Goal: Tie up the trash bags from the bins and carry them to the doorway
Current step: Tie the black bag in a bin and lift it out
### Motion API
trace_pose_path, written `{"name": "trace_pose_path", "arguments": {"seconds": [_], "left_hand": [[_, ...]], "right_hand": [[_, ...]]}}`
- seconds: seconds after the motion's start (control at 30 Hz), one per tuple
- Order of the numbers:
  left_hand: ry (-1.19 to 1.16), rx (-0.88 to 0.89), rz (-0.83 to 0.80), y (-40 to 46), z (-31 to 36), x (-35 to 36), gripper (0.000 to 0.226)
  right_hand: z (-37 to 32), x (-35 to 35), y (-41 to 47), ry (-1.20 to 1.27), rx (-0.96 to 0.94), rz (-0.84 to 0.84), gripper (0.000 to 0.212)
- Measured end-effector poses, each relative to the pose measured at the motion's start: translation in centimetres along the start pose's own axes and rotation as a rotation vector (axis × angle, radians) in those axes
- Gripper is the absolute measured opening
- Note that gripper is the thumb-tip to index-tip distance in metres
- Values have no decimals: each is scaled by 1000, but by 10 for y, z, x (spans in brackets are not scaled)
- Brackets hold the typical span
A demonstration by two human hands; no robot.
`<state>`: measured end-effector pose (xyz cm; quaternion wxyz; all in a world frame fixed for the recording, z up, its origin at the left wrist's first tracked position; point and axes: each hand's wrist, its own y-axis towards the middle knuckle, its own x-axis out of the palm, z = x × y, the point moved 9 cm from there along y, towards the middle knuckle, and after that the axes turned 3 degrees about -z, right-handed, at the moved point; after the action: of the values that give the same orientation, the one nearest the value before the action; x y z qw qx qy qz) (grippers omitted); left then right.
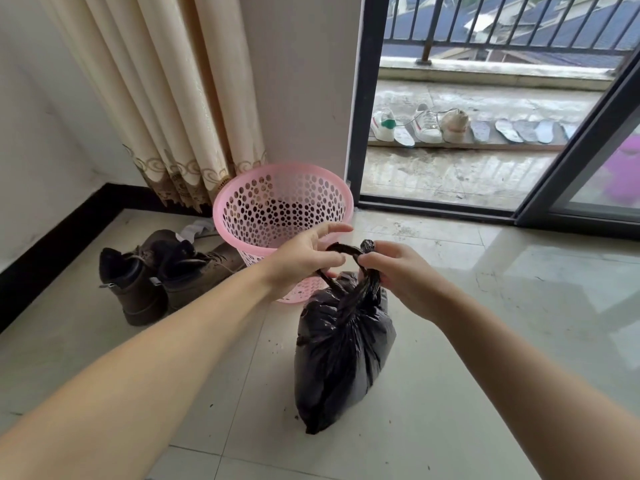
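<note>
A full black trash bag [343, 351] stands on the pale tiled floor in front of me. Its top is gathered into two twisted ends that cross above it. My left hand [304, 261] pinches the left end, with the index finger stretched out. My right hand [401, 271] grips the right end just beside it, fingers curled around the plastic. Behind the bag stands a pink perforated bin [280, 206] with no liner in it, partly hidden by my left hand.
A pair of dark brown boots [156, 271] lies left of the bin, by a cream curtain [166, 98]. An open sliding door [450, 168] leads onto a wet balcony with sneakers [426, 124] and insoles. Small crumbs of dirt dot the tiles around the bag.
</note>
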<state>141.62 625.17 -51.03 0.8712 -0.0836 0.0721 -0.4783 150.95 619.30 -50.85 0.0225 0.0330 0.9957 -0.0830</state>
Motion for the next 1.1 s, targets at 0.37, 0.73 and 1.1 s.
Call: {"name": "trace_pose_path", "arguments": {"seconds": [0.37,0.73,1.1], "left_hand": [[182,-63,-45,9,-26,13,21],[285,-258,-157,13,-77,35,18],[222,-391,-13,-5,-87,22,37]], "right_hand": [[12,4,-9,-231,164,-233,13],[90,-36,-4,-577,237,3,26],[91,-17,-17,-699,315,-6,26]]}}
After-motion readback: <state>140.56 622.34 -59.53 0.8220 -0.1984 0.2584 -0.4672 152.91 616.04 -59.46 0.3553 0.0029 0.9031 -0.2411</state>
